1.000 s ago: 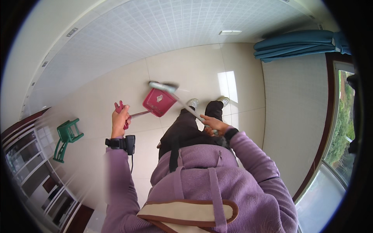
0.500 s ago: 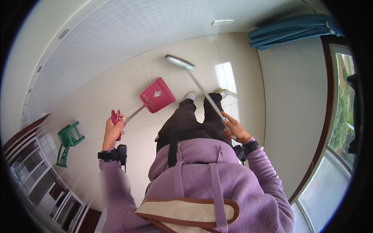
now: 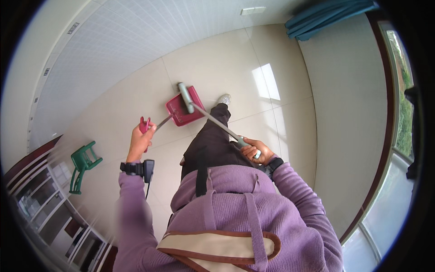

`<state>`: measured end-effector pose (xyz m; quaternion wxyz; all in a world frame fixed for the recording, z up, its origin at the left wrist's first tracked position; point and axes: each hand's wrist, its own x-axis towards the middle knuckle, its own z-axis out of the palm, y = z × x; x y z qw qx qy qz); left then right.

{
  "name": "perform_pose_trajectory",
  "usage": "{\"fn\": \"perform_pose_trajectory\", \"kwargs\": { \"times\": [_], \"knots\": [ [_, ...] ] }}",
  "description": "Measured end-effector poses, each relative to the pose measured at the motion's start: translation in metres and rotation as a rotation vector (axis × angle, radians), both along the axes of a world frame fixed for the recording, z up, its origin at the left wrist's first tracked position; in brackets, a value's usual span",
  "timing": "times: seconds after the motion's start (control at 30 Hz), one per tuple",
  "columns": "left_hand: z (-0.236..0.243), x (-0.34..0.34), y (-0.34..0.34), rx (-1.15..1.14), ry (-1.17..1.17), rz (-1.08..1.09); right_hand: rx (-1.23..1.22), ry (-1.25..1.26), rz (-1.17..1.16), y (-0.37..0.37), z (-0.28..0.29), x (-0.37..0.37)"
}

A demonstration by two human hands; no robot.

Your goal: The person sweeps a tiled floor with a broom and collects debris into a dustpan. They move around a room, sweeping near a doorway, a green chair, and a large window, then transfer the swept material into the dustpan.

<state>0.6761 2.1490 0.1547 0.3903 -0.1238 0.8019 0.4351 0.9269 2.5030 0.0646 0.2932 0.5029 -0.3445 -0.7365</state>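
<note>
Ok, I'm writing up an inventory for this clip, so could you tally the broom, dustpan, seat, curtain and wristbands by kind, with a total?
Broom: 1
Dustpan: 1
Green seat: 1
Teal curtain: 1
Black wristbands: 2
Total: 6

The dustpan (image 3: 183, 119) looks like smooth plastic with a faint sheen, its rod (image 3: 163, 122) like metal. The broom's head (image 3: 185, 96) seems to be smooth, matt plastic edged with bristles (image 3: 178, 86); its pole (image 3: 217, 122) is smooth too, whether metal or plastic I cannot tell. The floor (image 3: 222, 59) is glossy tile, polished enough to throw back light. The sweater (image 3: 290, 217) is matt, ribbed knit, and the trousers (image 3: 204, 147) are dull cloth. The stool (image 3: 82, 159) looks like slightly shiny plastic, the curtain (image 3: 324, 19) folded cloth, the window (image 3: 403, 84) clear glass, and the shoe (image 3: 224, 99) has a glittery finish
</note>
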Motion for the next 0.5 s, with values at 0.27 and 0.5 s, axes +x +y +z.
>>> {"fn": "perform_pose_trajectory", "kwargs": {
  "times": [0.27,0.5],
  "knots": [
    [-0.006,0.007,0.002,0.033,0.004,-0.026,0.524,0.466,0.243,-0.024,0.046,0.094],
    [-0.010,0.012,0.000,0.116,0.002,-0.023,1.181,0.462,0.560,-0.049,0.076,0.152]
  ]
}}
